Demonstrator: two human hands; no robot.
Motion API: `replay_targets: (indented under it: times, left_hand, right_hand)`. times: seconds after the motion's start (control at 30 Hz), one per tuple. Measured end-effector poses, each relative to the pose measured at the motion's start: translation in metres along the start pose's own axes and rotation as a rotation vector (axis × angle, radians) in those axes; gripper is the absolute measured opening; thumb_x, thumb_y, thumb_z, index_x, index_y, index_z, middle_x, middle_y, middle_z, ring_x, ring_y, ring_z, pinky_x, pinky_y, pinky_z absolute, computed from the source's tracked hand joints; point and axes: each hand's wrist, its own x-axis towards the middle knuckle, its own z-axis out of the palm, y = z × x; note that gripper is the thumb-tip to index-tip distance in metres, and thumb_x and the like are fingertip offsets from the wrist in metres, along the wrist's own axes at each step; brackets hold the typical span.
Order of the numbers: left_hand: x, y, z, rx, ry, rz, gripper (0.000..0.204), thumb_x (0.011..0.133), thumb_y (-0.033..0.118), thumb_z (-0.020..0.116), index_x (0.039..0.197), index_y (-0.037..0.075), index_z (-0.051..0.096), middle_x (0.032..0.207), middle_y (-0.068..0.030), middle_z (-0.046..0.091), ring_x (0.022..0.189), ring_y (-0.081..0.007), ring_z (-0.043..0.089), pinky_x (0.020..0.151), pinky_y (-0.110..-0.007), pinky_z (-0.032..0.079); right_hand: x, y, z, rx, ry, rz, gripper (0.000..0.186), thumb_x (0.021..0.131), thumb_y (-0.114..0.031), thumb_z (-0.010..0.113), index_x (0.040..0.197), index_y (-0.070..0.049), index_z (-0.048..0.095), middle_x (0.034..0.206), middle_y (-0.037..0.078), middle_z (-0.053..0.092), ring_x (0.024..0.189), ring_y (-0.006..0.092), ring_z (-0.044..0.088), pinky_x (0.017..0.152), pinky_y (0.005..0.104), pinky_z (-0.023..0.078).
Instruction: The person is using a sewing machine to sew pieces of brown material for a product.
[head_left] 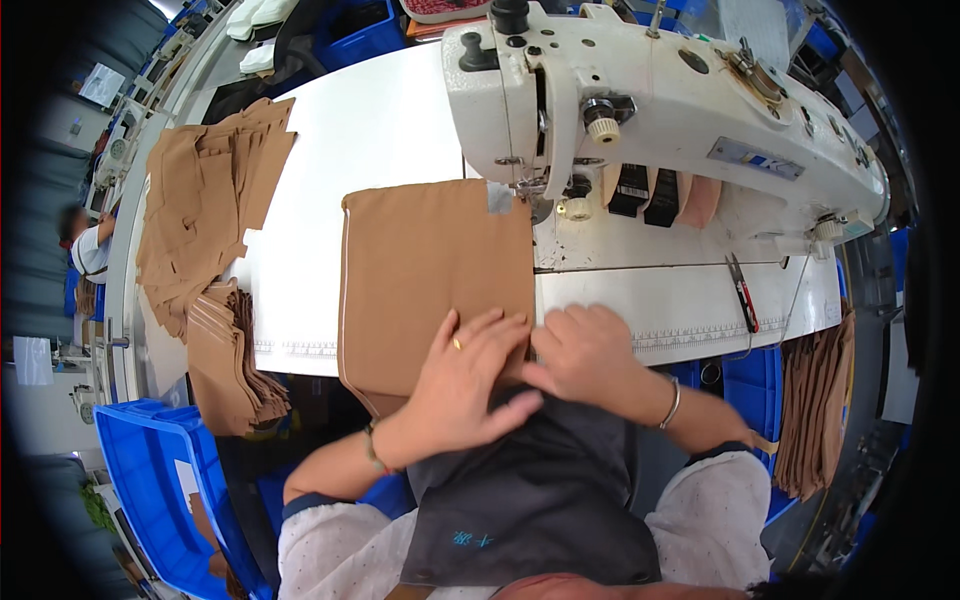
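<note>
A brown fabric panel [430, 260] lies flat on the white sewing table, its far right corner by the needle and presser foot of the sewing machine [620, 90]. A small grey patch [499, 197] shows at that corner. My left hand [465, 375], a ring on one finger, rests spread on the panel's near right part. Close beside it, my right hand [583, 355] has its fingers curled and pinches the panel's near right edge. Under the fingers the exact fold of the cloth is hidden.
Brown cut pieces [205, 190] are heaped at the left, with a stack of folded ones [225, 360] nearer. Red-handled thread snips [743, 295] lie at the right. A blue bin [165, 490] stands lower left; brown pieces [815, 410] hang lower right.
</note>
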Motion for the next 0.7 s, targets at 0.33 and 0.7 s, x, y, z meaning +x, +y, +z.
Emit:
replay_targets:
  times: [0.33,0.7]
  left_hand:
    - [-0.066,-0.005,0.041,0.23,0.285,0.205,0.017,0.086,0.015,0.067,0.1,0.014,0.076,0.111,0.0012,0.074,0.12,-0.0207,0.065,0.116,-0.049,0.037]
    - [-0.078,0.005,0.035,0.22,0.321,0.295,0.029,0.069,0.013,0.079,0.097,0.018,0.08,0.084,0.0041,0.062,0.092,-0.0165,0.063,0.115,-0.05,0.038]
  right_hand:
    - [-0.083,-0.067,0.034,0.562,-0.069,0.761,0.03,0.075,-0.025,0.086,0.089,-0.003,0.07,0.078,0.007,0.064,0.06,0.023,0.063,0.057,0.0346,0.052]
    - [-0.085,-0.084,0.023,1.387,-0.222,1.056,0.007,0.093,-0.004,0.068,0.093,0.003,0.071,0.072,0.002,0.068,0.069,0.0043,0.06,0.061,0.0239,0.049]
